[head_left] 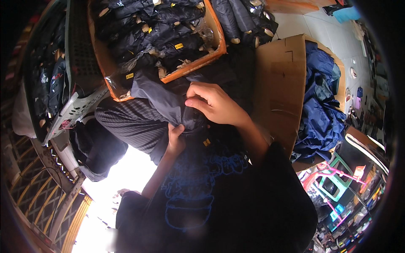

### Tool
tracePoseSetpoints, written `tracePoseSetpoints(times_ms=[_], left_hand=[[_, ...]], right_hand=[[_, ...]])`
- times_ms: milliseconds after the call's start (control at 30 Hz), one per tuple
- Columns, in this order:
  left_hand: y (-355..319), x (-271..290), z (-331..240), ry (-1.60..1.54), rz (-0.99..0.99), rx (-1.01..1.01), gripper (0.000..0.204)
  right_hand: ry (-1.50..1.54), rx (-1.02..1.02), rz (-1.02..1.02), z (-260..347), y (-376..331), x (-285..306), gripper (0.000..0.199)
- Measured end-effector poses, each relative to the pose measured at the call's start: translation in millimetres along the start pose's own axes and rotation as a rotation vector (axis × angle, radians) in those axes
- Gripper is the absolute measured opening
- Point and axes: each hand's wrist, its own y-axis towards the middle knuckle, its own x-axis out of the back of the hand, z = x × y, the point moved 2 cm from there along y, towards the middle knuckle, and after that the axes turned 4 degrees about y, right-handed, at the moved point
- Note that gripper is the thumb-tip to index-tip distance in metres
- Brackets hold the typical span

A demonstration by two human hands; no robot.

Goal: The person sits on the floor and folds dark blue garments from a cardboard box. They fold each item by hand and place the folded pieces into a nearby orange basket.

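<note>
A piece of thin dark grey-black fabric (158, 95) lies bunched over my lap, in front of the orange-edged box. My left hand (175, 138) is closed on its near side, thumb on top. Just above and to the right, my right hand (216, 103) has its fingers curled in at the fabric, thumb tip against the forefinger side; whatever is between those fingers is hidden. A small yellow tag (206, 142) shows on the dark cloth below my hands.
The orange-edged box (194, 66) ahead holds several rolled black bundles with beige ends. On the right stands a cardboard box (280, 84) with blue fabric (318, 109). A dark plastic crate (84, 50) stands left. A green stool (337, 177) is at lower right.
</note>
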Motion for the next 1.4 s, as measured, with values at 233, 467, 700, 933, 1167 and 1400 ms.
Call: tracePoseSetpoints(times_ms=[233, 467, 700, 933, 1167, 1400], left_hand=[[0.6, -12.4, -11.7, 0.022, -0.039, -0.056, 0.063], [-2.8, 7.0, 2.8, 0.209, -0.039, -0.113, 0.056], [-1.1, 13.2, 6.2, 0.294, -0.042, -0.118, 0.059], [1.2, -6.2, -11.8, 0.449, -0.095, -0.114, 0.061], [4.4, -9.4, -6.8, 0.079, -0.220, -0.053, 0.046], [10.0, -9.3, -10.0, 0.402, -0.212, -0.017, 0.019]], right_hand=[[0.251, -0.401, -0.064, 0.1, -25.3, -1.0, 0.014], [0.373, -0.307, -0.248, 0.6, -43.6, -8.7, 0.008], [0.196, -0.339, -0.253, 0.1, -54.2, -8.8, 0.019], [0.297, -0.430, -0.299, 0.4, -57.5, -19.6, 0.018], [0.260, -0.440, -0.339, -15.2, -61.9, -22.3, 0.026], [0.309, -0.532, -0.317, -33.7, -64.9, -19.1, 0.028]])
